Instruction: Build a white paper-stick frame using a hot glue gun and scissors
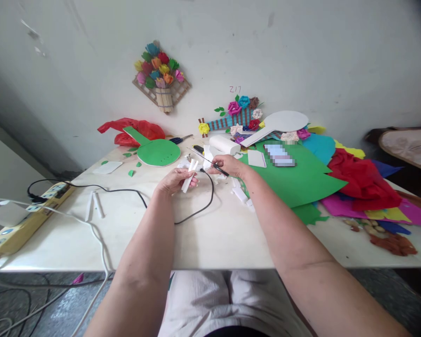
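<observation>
Head camera: the left hand [178, 180] is closed on some white strips [188, 181], pinching them just in front of the green paddle [158, 153] and a little to its right. The right hand [228, 166] is farther right of the paddle, closed on a thin tool [220, 169] with a black handle. The tool's thin end points back toward the paddle. It is too small to tell what kind of tool it is, or if it touches the strips. The two hands are apart.

A red plastic bag [140, 132] lies right behind the paddle. Well to the paddle's right, a phone [279, 155] lies on big green sheets [294, 187], and a white paddle [288, 120] is behind the phone. In front of the green paddle, to its left, lie two more white sticks [98, 206], near a yellow power strip [21, 231].
</observation>
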`<action>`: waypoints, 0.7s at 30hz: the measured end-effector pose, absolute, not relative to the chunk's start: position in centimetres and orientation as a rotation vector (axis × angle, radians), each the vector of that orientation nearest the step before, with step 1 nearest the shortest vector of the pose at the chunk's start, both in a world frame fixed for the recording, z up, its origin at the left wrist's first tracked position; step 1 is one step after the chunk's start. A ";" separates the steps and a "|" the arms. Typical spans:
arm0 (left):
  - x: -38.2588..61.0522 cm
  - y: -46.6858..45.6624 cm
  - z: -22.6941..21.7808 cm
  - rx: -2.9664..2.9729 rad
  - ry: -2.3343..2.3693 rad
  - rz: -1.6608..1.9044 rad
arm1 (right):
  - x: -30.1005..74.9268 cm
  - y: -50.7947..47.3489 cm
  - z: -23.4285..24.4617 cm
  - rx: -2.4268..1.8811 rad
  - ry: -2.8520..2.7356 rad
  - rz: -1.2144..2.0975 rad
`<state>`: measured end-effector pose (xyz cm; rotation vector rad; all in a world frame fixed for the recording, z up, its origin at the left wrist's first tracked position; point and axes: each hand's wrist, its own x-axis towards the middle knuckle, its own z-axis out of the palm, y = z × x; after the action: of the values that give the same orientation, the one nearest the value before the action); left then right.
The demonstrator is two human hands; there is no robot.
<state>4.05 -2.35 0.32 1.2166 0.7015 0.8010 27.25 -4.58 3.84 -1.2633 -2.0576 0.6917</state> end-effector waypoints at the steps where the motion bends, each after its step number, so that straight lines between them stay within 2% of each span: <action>1: 4.1 -2.3 0.3 1.217 0.702 0.836 | 27.2 -4.6 3.9 -1.271 -2.049 0.717; 16: 4.5 -1.8 0.1 1.333 0.824 0.982 | 26.2 -4.5 3.4 -1.474 -2.051 0.655; 21: 4.6 -1.8 0.3 1.365 0.852 0.973 | 26.2 -4.9 3.7 -1.470 -2.090 0.522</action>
<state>4.64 -1.85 0.25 1.3646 0.8522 0.9726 26.20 -4.87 3.69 -1.4702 -2.0905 0.5221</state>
